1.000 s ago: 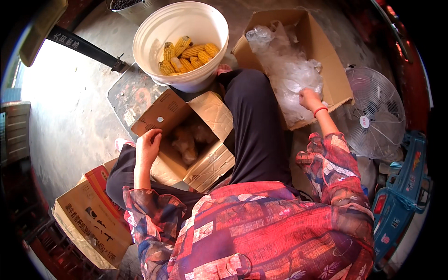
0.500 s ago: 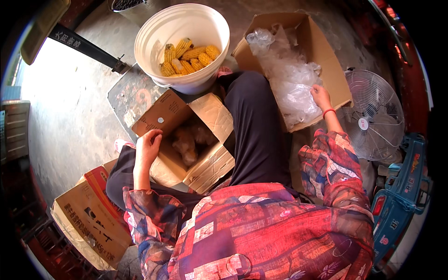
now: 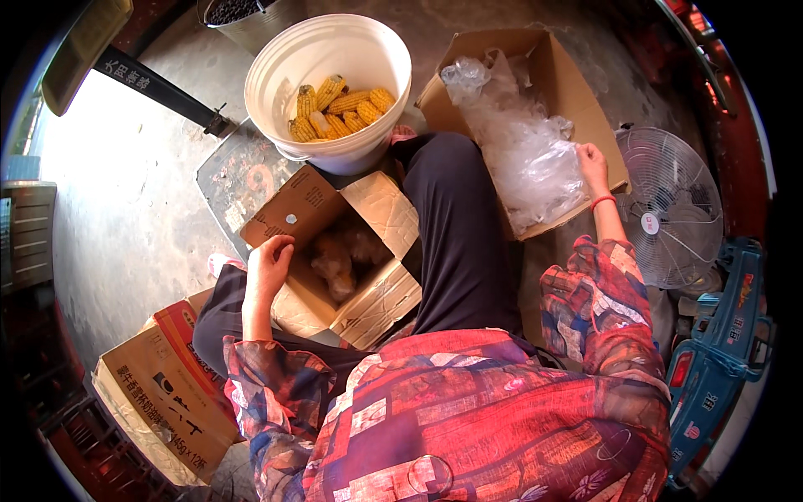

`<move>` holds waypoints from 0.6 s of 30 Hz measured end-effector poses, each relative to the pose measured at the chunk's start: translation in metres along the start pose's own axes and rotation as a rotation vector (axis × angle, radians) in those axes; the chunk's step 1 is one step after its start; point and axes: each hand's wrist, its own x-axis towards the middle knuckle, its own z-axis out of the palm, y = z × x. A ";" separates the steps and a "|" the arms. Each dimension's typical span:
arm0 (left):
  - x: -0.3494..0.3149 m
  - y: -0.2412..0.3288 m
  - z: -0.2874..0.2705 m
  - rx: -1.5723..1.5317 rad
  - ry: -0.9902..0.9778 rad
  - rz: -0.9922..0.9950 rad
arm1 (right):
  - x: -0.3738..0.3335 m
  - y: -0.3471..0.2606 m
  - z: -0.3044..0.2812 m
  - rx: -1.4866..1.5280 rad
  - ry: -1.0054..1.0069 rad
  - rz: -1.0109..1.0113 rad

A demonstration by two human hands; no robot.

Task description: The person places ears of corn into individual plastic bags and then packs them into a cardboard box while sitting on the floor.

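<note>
My right hand [image 3: 593, 171] pinches the edge of a clear plastic bag [image 3: 552, 163] at the right side of a large open cardboard box [image 3: 598, 121]. More crumpled clear bags lie heaped in that box. Closed at the rim of a smaller cardboard box [image 3: 376, 305] between my legs, my left hand [image 3: 272, 259] rests against its raised flap [image 3: 293, 205]. Inside the smaller box are some bagged items [image 3: 335, 266], shadowed and hard to make out. Beyond it stands a white bucket [image 3: 276, 63] with several ears of yellow corn [image 3: 339, 125].
A floor scale platform [image 3: 222, 188] with a dark post [image 3: 163, 88] is under the bucket's left side. On the right are a metal fan [image 3: 673, 201] and a blue plastic case [image 3: 711, 360]. Another cardboard box [image 3: 159, 402] lies at lower left; a pail [image 3: 259, 25] stands at the back.
My right hand has moved a little right and up, drawing the plastic bag's edge out with it. My left hand stays at the smaller box.
</note>
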 end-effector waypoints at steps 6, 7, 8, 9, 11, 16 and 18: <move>-0.001 -0.002 -0.001 0.002 -0.005 -0.002 | 0.010 -0.041 -0.024 0.464 0.129 0.081; -0.001 0.000 0.000 -0.009 -0.007 0.005 | 0.013 -0.040 -0.029 0.507 0.151 0.082; 0.000 0.002 0.001 -0.002 -0.010 0.010 | 0.016 -0.040 -0.034 0.550 0.173 0.083; 0.001 0.004 0.002 0.005 -0.014 0.015 | 0.021 -0.037 -0.042 0.585 0.142 0.102; -0.002 0.004 -0.001 0.022 -0.010 0.006 | 0.025 -0.051 -0.035 0.637 0.191 0.060; -0.006 0.002 -0.002 0.037 0.009 0.003 | 0.025 -0.107 -0.026 0.887 0.130 0.129; -0.003 0.008 0.000 0.059 0.012 0.040 | 0.027 -0.125 -0.022 0.984 0.045 0.103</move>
